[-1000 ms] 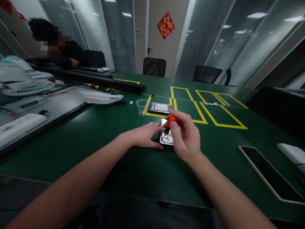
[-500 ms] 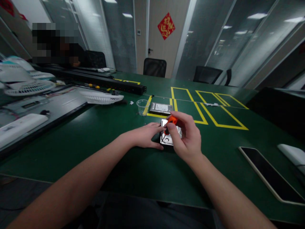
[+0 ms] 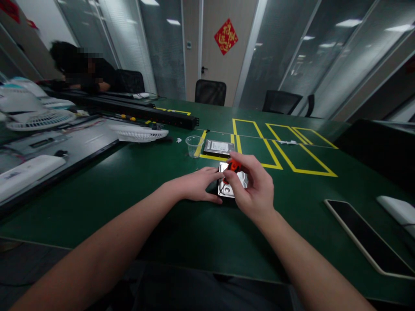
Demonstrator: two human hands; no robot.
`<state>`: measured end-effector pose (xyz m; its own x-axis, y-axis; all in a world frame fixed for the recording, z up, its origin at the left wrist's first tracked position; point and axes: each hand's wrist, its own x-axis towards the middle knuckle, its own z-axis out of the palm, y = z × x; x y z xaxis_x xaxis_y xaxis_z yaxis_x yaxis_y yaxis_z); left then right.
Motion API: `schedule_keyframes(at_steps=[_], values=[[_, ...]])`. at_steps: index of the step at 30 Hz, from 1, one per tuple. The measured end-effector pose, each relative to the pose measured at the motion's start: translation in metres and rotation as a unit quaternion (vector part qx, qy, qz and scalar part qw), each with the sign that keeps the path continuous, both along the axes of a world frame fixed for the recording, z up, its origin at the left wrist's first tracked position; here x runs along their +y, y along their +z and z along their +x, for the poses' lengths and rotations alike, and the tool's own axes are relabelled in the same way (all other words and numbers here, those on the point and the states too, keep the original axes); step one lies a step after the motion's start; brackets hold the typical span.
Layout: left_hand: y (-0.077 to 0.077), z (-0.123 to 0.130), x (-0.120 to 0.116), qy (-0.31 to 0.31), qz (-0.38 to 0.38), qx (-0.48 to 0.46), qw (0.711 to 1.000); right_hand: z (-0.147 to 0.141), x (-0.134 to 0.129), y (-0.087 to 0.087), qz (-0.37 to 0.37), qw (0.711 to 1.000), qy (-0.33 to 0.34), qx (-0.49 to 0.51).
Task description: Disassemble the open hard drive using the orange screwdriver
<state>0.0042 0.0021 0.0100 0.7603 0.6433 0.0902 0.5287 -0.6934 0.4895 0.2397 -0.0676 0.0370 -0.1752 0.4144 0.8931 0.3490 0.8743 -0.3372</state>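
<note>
A silver hard drive (image 3: 228, 190) lies on the green table in front of me, its shiny cover upward. My left hand (image 3: 203, 185) grips its left side, with the thumb at the near corner and the fingers at the far one. In my right hand (image 3: 257, 188) is an orange-and-black screwdriver (image 3: 234, 166), pinched by the handle. Its shaft slants down to the left edge of the cover; the exact tip contact is too small to make out. Just beyond lies a second hard drive (image 3: 219, 147), label up. Left of that stands a clear plastic cup (image 3: 193, 147).
At the left are a metal panel (image 3: 94, 137), white fan parts (image 3: 138, 132) and a long black bar (image 3: 162, 115). A phone (image 3: 363, 235) lies at the right. Yellow tape (image 3: 311, 173) outlines rectangles on the table. Another person (image 3: 97, 71) sits at the far left.
The fingers of my right hand have shifted slightly around the screwdriver handle, which appears turned a little. My left hand and the hard drive have stayed in place.
</note>
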Motion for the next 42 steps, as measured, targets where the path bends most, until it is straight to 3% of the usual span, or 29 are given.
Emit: schedule_keyframes(at_steps=[7,22,42], values=[[0.001,0.000,-0.002,0.004,-0.011,0.015,1.000,0.002,-0.003,0.001,-0.013,0.999,0.028,0.015],[0.006,0.000,-0.002,0.013,-0.022,0.023,0.999,0.000,-0.005,0.004,-0.005,1.000,0.011,0.025],[-0.004,-0.002,0.001,0.000,-0.005,0.002,1.000,-0.002,0.000,0.000,0.019,1.000,0.013,0.019]])
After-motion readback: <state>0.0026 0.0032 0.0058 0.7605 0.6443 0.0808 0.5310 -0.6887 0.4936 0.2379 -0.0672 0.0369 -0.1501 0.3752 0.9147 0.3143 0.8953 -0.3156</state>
